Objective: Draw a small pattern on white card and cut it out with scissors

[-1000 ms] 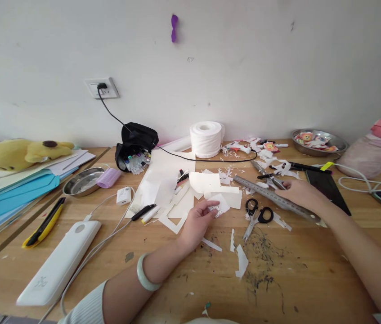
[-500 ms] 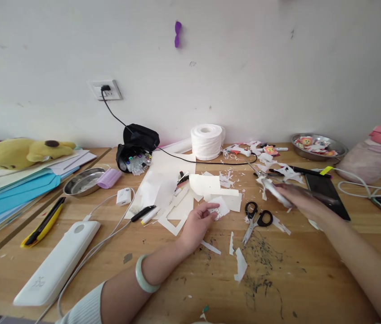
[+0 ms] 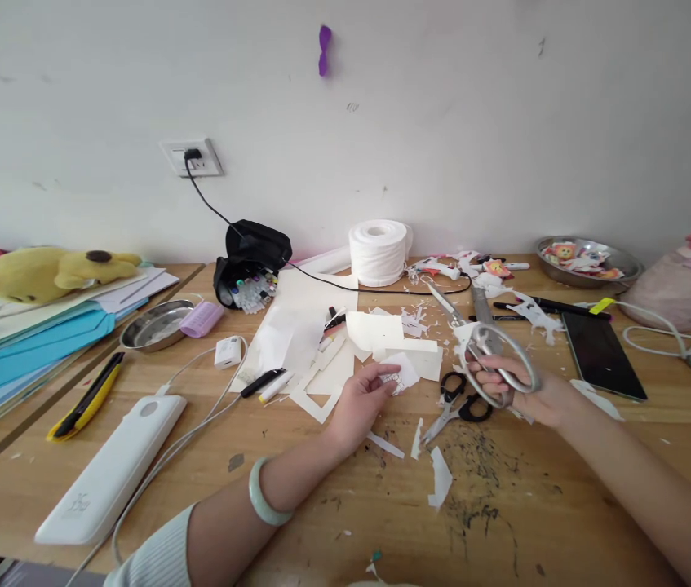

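My left hand (image 3: 361, 403) pinches a small white paper piece (image 3: 403, 372) with dark line drawing on it, near the middle of the table. Raised at the right, my right hand (image 3: 513, 387) has its fingers in the handles of large silver scissors (image 3: 473, 338), whose blades are spread and point away to the back left. Below them a small pair of black-handled scissors (image 3: 455, 406) lies on the wood between my hands. Thin white paper scraps (image 3: 440, 478) are scattered in front of it.
Behind are a white roll (image 3: 378, 254), paper sheets, and a black pouch (image 3: 256, 253) of markers. A power bank (image 3: 113, 469), cables and a yellow cutter (image 3: 88, 399) lie left. On the right are a phone (image 3: 605, 356), pens and a metal bowl (image 3: 590, 262).
My right hand has turned and now shows the silver scissors lifted with their blades spread. The small black-handled scissors have shifted slightly left. My left hand keeps its pinch on the paper.
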The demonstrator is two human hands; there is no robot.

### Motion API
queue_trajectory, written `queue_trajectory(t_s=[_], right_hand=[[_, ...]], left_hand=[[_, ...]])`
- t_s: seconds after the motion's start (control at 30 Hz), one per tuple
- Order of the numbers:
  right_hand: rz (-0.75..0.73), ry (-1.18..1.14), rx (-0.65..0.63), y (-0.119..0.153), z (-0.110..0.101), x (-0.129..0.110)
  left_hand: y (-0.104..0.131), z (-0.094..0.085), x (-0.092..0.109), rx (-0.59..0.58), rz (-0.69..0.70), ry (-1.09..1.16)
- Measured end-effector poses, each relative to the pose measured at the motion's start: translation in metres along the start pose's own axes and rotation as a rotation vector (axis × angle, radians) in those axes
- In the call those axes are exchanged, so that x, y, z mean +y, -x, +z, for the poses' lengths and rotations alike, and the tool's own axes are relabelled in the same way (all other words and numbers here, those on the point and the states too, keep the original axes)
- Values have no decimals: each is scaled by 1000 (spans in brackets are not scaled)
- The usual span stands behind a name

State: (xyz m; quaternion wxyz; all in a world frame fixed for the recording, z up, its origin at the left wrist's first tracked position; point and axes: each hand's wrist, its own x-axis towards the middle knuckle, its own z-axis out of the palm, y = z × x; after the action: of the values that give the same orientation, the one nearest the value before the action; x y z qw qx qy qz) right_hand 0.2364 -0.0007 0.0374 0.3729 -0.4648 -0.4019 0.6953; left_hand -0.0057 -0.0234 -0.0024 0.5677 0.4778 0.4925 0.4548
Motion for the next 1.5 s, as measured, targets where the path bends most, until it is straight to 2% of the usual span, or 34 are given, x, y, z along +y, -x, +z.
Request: queue_trajectory(t_s=[0.1,0.23,0.3,0.4,0.53,0.73,0.9,1.03,1.13,1.33,1.5], right_hand=[[63,-164,-84,8,11,4],[61,-238,-109,17,22,7],[59,-225,-145,22,28,7],[98,-175,-249,28,34,9],[168,-149,-321,33,36,25],[220,-163,-401,29,38,57],[295,-14,-435,16,41,70],[237,99,-478,14,40,69],[213,144,-459,17,40,69],[124,142,-461,20,44,67],[93,90,-444,18,43,67]], left_hand=[[-2,-1,-1,18,21,11],[-5,-5,6,70,68,-15],[-8,-10,13,87,108,-24],[-11,-18,22,182,192,-68],[-14,-26,31,260,236,-30],[-14,-32,37,299,284,-9],[-15,-33,37,305,290,4],[-19,-35,34,309,297,85],[-22,-38,32,331,305,125],[-22,-40,32,332,294,116],[-22,-42,35,397,288,86]])
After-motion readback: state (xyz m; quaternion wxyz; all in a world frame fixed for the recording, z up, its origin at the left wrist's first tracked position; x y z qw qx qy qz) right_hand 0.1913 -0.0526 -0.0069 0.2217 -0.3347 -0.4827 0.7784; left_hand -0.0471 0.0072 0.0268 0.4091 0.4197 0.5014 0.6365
